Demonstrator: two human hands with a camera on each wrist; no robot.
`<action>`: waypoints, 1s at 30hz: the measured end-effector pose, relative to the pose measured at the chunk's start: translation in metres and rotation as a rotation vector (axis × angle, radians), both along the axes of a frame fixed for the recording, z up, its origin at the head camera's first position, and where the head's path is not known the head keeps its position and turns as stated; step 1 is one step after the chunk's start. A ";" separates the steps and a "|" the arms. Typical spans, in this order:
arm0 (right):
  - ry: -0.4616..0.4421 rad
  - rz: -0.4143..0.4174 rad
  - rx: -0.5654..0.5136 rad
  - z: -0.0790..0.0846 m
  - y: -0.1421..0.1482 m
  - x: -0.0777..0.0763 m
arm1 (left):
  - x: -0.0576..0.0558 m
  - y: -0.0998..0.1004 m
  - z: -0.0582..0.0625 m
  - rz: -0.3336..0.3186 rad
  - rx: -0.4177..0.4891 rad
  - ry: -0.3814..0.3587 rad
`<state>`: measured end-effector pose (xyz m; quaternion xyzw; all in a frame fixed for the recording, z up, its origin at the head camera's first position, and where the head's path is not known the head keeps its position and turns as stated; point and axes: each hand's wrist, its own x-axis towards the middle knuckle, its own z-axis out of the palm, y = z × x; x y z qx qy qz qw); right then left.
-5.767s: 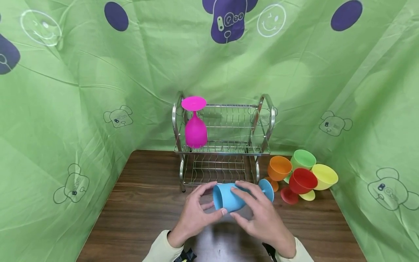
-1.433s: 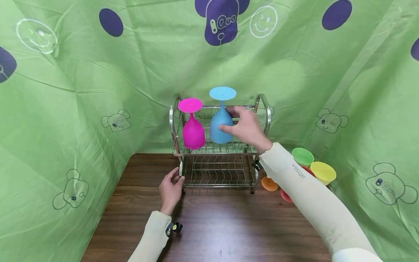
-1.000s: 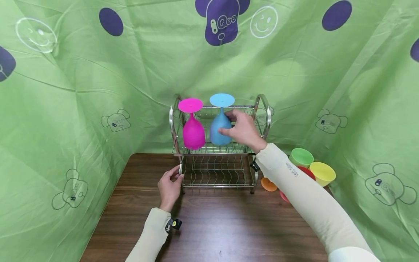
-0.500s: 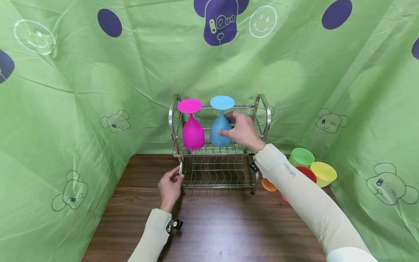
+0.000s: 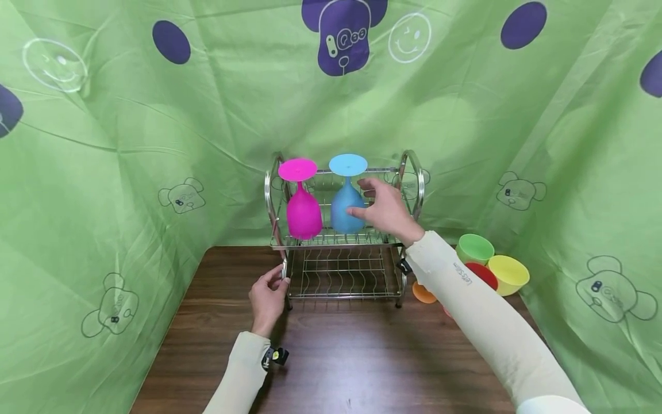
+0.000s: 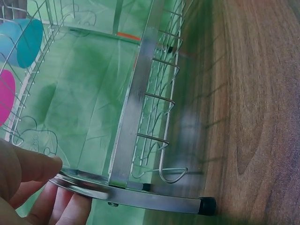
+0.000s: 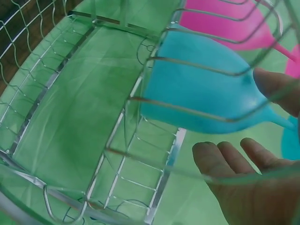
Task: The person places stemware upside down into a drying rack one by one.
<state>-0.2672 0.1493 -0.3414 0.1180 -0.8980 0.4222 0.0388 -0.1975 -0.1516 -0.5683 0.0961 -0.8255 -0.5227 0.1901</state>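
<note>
We note the two hands in different states. The left hand (image 5: 267, 298) pinches the side frame of the metal rack (image 5: 336, 246), thumb on one face, fingers on the other. The right hand (image 5: 385, 208) is partly spread around the blue goblet (image 5: 341, 211), with a gap between fingers and bowl in the right wrist view; we cannot tell whether the thumb touches. The blue goblet stands inverted on the upper tier, beside the inverted pink goblet (image 5: 304, 215). The rack sits on a dark wood-grain surface (image 5: 351, 351). At right we see green (image 5: 476, 248), yellow (image 5: 509, 276) and red cups (image 5: 484, 275) and an orange foot (image 5: 424, 292), partly behind the sleeve (image 5: 476, 305). Printed green fabric (image 5: 248, 115) encloses the surface.
</note>
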 end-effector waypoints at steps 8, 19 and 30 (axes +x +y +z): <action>-0.007 -0.032 -0.085 0.010 0.020 0.021 | -0.003 -0.002 -0.002 0.000 0.020 -0.024; 0.031 -0.120 -0.197 0.024 0.068 0.077 | -0.003 0.003 -0.004 -0.006 0.025 -0.034; 0.262 -0.219 -0.267 0.001 0.106 0.141 | -0.002 0.002 -0.004 0.008 0.032 -0.020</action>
